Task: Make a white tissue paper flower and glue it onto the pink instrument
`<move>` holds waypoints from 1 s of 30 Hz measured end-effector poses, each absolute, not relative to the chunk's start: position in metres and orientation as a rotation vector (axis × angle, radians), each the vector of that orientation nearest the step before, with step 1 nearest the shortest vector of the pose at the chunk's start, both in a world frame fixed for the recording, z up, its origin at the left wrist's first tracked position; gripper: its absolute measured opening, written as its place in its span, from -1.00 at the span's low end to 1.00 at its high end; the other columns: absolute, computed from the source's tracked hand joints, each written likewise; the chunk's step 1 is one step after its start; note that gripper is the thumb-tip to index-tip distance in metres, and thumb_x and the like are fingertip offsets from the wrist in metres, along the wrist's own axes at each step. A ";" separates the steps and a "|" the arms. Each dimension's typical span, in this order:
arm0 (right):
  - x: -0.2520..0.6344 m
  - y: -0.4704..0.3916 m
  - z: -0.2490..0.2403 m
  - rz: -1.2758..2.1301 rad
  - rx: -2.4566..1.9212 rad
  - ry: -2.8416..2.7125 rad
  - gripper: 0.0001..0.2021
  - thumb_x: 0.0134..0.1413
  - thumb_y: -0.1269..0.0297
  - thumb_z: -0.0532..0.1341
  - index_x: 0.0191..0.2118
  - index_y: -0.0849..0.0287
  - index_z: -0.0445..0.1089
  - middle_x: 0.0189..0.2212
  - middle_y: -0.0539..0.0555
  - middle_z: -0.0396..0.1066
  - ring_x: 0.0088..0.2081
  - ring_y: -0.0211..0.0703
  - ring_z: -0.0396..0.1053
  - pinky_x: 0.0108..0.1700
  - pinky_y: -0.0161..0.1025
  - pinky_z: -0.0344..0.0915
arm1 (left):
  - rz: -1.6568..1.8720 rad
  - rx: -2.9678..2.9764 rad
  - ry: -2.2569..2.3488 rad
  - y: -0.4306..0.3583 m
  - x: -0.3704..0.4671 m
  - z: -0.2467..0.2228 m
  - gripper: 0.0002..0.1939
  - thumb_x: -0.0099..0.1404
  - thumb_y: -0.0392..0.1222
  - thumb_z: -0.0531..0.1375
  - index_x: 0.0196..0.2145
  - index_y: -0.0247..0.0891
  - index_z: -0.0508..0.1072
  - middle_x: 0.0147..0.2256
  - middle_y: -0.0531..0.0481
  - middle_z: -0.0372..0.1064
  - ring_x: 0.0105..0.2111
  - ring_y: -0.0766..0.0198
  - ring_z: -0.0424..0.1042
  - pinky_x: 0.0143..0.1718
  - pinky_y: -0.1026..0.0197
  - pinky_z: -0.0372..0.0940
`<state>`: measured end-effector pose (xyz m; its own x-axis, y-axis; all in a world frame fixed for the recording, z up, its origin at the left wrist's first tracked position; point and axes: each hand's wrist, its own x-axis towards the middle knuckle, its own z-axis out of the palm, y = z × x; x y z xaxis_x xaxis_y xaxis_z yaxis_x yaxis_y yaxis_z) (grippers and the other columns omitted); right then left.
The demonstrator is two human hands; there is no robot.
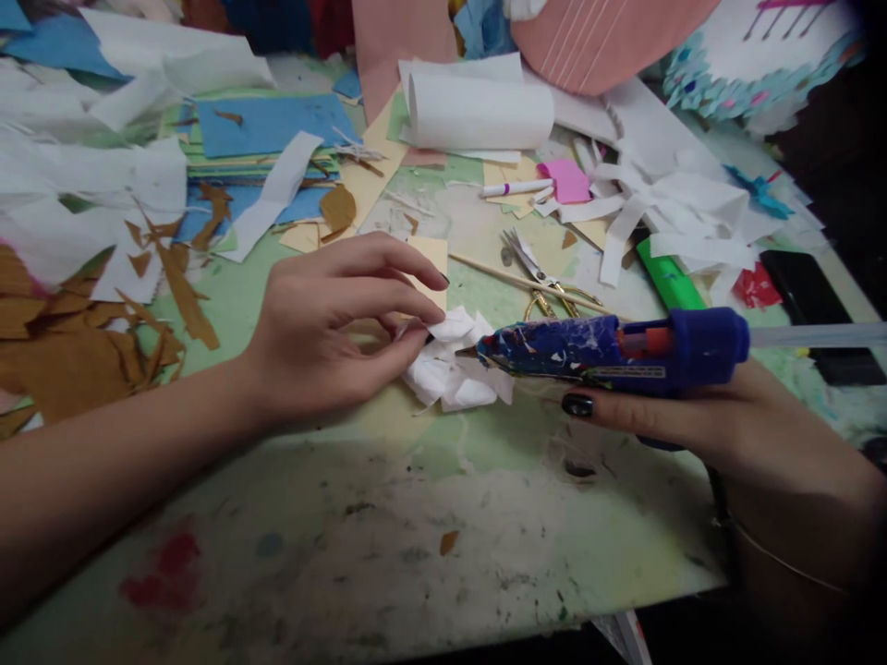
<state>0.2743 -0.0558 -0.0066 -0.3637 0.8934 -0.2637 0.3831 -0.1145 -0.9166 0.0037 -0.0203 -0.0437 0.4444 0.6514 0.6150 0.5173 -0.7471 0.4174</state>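
A blue hot glue gun is gripped in my right hand, its thumb lying along the near side. The gun points left, with its metal nozzle close over a flower of crumpled white paper petals; whether the tip touches it I cannot tell. A clear glue stick sticks out of the back of the gun. At the flower's left edge, my left hand pinches the paper between thumb and fingers, the index finger raised a little above. A pale yellow paper piece lies just behind the flower.
Gold-handled scissors and a thin wooden stick lie behind the glue gun. White paper strips, a rolled white sheet, a marker and a black phone surround them. Brown paper scraps cover the left.
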 end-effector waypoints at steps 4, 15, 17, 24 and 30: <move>0.278 -0.055 -0.001 1.378 -1.395 -1.885 -0.80 -0.08 0.18 0.39 -0.24 -0.08 0.58 -0.33 -0.09 0.54 -0.30 -0.05 0.51 -0.28 -0.20 0.54 | 1.220 2.504 1.008 -0.019 0.003 -0.045 -0.88 0.18 -0.31 0.22 -0.42 -0.10 0.50 -0.26 0.04 0.53 -0.32 0.25 0.51 -0.32 0.21 0.44; 0.268 -0.053 -0.003 1.363 -1.350 -1.962 -0.84 -0.06 0.14 0.37 -0.30 -0.03 0.59 -0.36 -0.06 0.53 -0.33 -0.04 0.48 -0.25 -0.15 0.54 | 1.222 2.487 0.984 -0.022 0.004 -0.045 -0.86 0.16 -0.35 0.23 -0.40 -0.10 0.50 -0.25 0.02 0.51 -0.29 0.23 0.50 -0.32 0.16 0.44; 0.265 -0.054 -0.003 1.461 -1.331 -1.871 -0.80 -0.03 0.18 0.37 -0.21 -0.09 0.58 -0.31 -0.12 0.55 -0.28 -0.07 0.51 -0.19 -0.17 0.54 | 1.220 2.488 0.965 -0.022 0.004 -0.045 -0.86 0.16 -0.36 0.23 -0.41 -0.11 0.49 -0.26 0.01 0.51 -0.29 0.23 0.50 -0.32 0.16 0.43; 0.261 -0.057 -0.002 1.577 -1.364 -1.715 -0.71 0.00 0.22 0.36 -0.10 -0.16 0.53 -0.10 -0.19 0.52 -0.08 0.00 0.50 -0.04 -0.10 0.50 | 1.225 2.505 0.972 -0.021 0.005 -0.043 -0.88 0.18 -0.33 0.22 -0.43 -0.11 0.49 -0.28 0.03 0.53 -0.32 0.26 0.51 -0.32 0.19 0.44; 0.271 -0.056 -0.003 1.446 -1.423 -1.741 -0.73 -0.06 0.22 0.39 -0.16 -0.18 0.55 -0.26 -0.19 0.57 -0.20 -0.06 0.54 -0.19 -0.22 0.55 | 1.228 2.501 0.982 -0.021 0.005 -0.043 -0.89 0.19 -0.31 0.22 -0.43 -0.11 0.50 -0.29 0.02 0.53 -0.32 0.25 0.51 -0.32 0.19 0.44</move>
<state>0.2714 -0.0558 -0.0033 -0.3561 0.9001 -0.2511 0.4118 -0.0900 -0.9068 0.0049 -0.0206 -0.0430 0.4383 0.6353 0.6359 0.4808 -0.7634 0.4313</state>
